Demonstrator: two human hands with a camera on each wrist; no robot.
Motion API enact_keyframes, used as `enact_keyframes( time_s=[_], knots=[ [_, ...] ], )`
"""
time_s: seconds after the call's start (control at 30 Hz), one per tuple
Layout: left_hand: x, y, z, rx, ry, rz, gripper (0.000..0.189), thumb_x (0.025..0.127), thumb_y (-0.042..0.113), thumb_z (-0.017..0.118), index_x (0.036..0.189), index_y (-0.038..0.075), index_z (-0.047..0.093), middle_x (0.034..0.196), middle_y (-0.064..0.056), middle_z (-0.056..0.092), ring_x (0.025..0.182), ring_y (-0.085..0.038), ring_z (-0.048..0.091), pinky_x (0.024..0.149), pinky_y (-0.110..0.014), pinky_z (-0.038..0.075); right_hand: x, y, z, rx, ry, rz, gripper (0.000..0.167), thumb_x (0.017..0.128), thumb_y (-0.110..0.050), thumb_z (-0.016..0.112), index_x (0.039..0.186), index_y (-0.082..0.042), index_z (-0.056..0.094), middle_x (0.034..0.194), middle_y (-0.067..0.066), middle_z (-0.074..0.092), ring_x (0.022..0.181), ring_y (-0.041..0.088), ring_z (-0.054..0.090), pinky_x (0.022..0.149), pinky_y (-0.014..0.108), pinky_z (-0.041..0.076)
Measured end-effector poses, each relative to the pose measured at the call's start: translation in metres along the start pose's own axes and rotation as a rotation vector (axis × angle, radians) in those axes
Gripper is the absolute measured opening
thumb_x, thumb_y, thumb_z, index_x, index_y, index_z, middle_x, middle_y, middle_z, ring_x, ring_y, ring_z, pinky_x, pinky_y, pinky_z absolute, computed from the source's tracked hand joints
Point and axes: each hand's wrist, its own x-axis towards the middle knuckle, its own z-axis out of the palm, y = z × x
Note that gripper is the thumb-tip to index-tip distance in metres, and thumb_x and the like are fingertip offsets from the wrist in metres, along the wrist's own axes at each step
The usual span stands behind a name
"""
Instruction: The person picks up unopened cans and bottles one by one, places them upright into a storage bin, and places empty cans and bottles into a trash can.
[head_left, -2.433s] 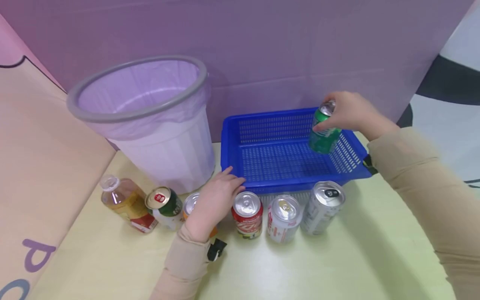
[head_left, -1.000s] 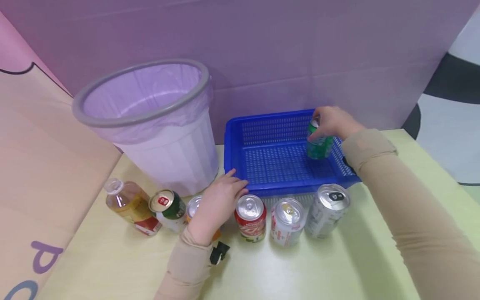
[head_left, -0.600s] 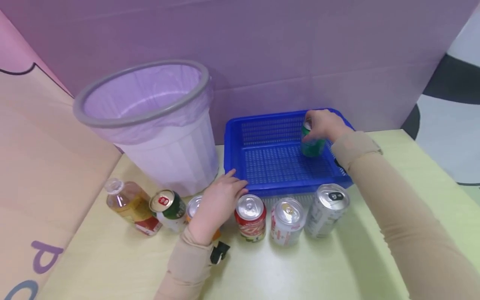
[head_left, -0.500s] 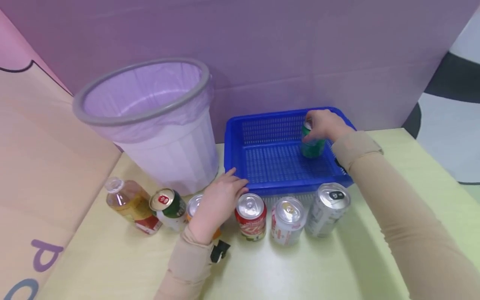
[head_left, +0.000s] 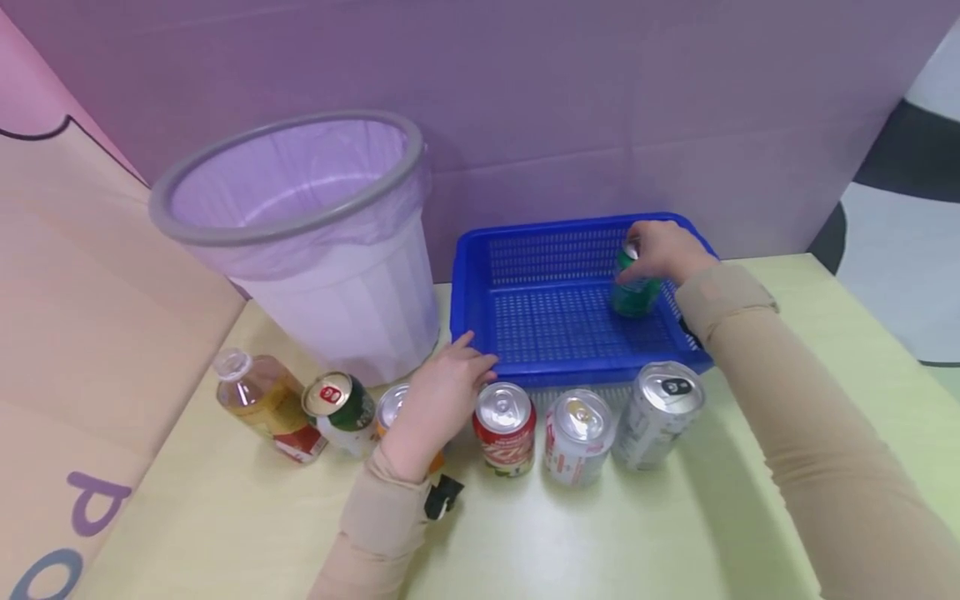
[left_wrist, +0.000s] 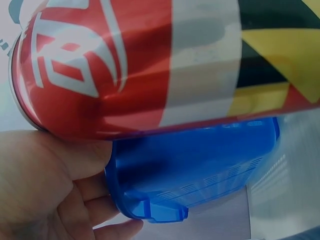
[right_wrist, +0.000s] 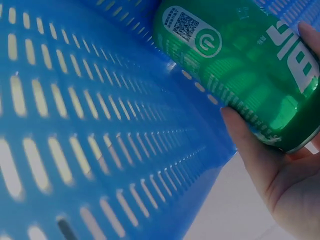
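Note:
A green drink can is inside the right end of the blue plastic basket. My right hand holds it from above around its upper part. In the right wrist view, thumb and fingers grip the green can beside the slotted wall. My left hand holds the basket's front left corner, its fingers over the rim. Close to that hand stands a red can, which fills much of the left wrist view. An orange can is partly hidden behind the left hand.
A pinkish white can and a silver can stand along the basket's front. On the left are a green-and-white can and a tea-coloured bottle. A lined white bin stands behind them, against the purple backdrop.
My right hand has lowered the green can into the basket and shifted it slightly left, then a little back right. The basket's right end has shifted a little left. My left hand keeps its place.

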Motion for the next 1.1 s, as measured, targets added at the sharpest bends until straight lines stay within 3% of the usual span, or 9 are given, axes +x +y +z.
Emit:
enact_keyframes(
  time_s=[0.27,0.57,1.1],
  knots=[
    [0.0,-0.004,0.001,-0.026,0.01,-0.025,0.022,0.09,0.013,0.063,0.108,0.002,0.07,0.107,-0.012,0.07,0.123,-0.032,0.053,0.107,-0.049,0.038,0.002,-0.003,0.004,0.045,-0.014,0.024,0.061,0.074,-0.025,0.076,0.119,0.007,0.05,0.116,0.029,0.057,0.102,0.041,0.056,0.089,0.055,0.047],
    [0.003,-0.002,0.003,-0.017,0.0,0.005,0.021,0.09,0.014,0.063,0.107,0.003,0.07,0.103,-0.012,0.071,0.122,-0.032,0.054,0.106,-0.049,0.038,-0.005,0.004,0.01,0.034,0.07,0.034,0.057,0.074,-0.026,0.077,0.114,0.006,0.052,0.107,0.027,0.058,0.093,0.04,0.056,0.079,0.053,0.047],
    [0.001,-0.006,0.004,-0.015,0.012,0.016,0.021,0.09,0.015,0.063,0.106,0.003,0.07,0.105,-0.012,0.071,0.122,-0.032,0.055,0.106,-0.051,0.039,-0.003,-0.001,0.014,0.054,0.1,0.096,0.06,0.076,-0.026,0.075,0.119,0.007,0.049,0.114,0.03,0.056,0.101,0.043,0.054,0.089,0.056,0.045]
  ],
)
